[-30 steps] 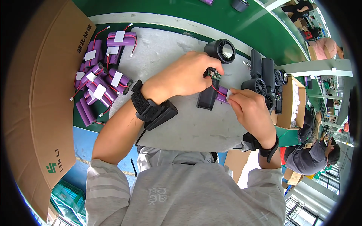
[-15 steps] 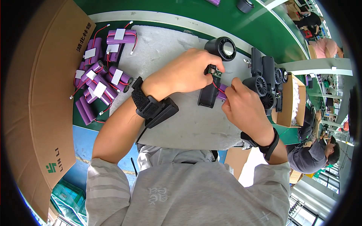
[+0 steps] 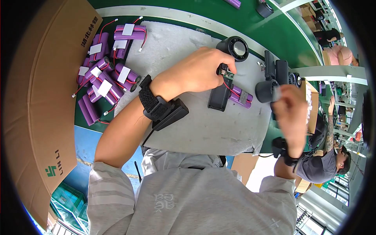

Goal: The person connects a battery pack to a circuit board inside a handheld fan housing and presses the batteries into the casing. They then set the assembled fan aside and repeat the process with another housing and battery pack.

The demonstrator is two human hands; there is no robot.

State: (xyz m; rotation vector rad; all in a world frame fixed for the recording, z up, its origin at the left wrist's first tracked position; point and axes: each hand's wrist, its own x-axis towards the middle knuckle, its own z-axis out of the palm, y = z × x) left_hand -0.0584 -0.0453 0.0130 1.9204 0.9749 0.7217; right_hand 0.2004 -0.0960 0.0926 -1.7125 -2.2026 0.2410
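On the grey felt mat (image 3: 188, 129) at bench centre, the left hand (image 3: 196, 72) is closed in a pinch on a small green circuit board (image 3: 228, 73), fingertips wrapped round its near end. Red wires (image 3: 231, 88) run from that board down to a purple battery pack (image 3: 240, 96) lying flat on the mat, touching the right side of a black rectangular housing (image 3: 219, 96). The board sits just above the housing's top end, close to a black round-headed part (image 3: 235, 47).

Right hand (image 3: 291, 113) is raised off the mat to the right and motion-blurred; fingers look curled, something pale near the fingertips, cannot tell what, if anything, is gripped. Black cylindrical parts (image 3: 270, 88) stand beside it.

Judgement: doing this well means holding the board by its edges, steady and low over the housing, with no pull on the red wires where they join. The pack should stay flat, wires slack and not trapped under the housing rim.

Spare purple packs (image 3: 105, 74) heaped at far left by a cardboard box (image 3: 43, 98), well apart.
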